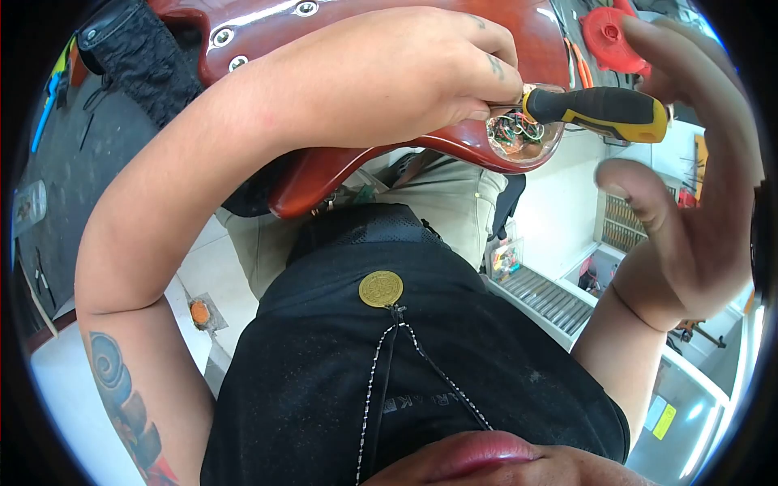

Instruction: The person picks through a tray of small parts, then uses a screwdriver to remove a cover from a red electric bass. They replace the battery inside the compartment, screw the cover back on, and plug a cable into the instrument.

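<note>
A red-brown electric guitar body [356, 166] lies across the lap. Loose wires [515, 132] show in its open cavity near the right edge. My left hand [478, 69] is over the body with its fingers closed at the metal shaft of a screwdriver; the tip is hidden by the fingers. The screwdriver [596, 112] has a black and yellow handle that points right, beyond the cavity. Around the handle's end, but apart from it, my right hand [705, 186] is open, thumb and fingers spread and somewhat blurred.
A dark workbench [61, 202] on the left bears a black cloth item [142, 65] and a blue tool [44, 113]. Orange-handled pliers [582, 65] and a red round object [606, 36] are at upper right. A medallion [381, 288] hangs over the black apron.
</note>
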{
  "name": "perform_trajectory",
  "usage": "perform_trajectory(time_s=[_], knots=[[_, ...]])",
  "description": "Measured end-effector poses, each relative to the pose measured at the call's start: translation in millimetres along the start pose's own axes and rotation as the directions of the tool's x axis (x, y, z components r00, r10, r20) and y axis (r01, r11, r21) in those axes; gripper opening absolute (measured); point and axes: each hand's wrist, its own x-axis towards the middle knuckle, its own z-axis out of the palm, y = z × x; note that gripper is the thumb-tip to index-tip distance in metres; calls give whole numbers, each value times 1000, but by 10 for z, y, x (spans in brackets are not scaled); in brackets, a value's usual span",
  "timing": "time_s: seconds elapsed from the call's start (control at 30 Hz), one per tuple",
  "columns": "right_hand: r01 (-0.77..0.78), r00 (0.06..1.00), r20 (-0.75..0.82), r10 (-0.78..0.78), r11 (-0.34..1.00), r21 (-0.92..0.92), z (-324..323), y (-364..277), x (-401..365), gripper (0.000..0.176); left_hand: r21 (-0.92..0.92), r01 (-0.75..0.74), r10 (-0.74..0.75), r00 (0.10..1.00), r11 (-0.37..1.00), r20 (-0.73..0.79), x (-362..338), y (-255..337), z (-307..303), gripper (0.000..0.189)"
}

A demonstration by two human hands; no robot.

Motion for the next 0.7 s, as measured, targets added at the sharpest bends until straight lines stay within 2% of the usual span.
perform_trajectory(time_s=[0.07,0.27,0.4,0.5,0.6,0.7], knots=[[5,1000,-27,-4,999,35,24,11,1,58,-63,13,-12,1000,998,22,15,-109,73,20],[-17,993,-114,30,993,113,59,54,-94,59,-33,80,-78,996,996,50,15,33,4,18],[-25,983,-175,53,987,157,77,58,-188,59,23,0,-1,999,1000,47,33,52,-32,19],[-52,986,-153,72,989,135,74,-10,-172,60,9,49,-49,997,999,67,30,-12,-5,20],[-86,989,-110,99,989,119,99,-71,-168,61,-2,-1,1,998,1000,56,29,-97,48,18],[-127,988,-81,134,988,84,86,-106,-169,63,-15,70,-69,995,997,75,50,-4,-6,18]])
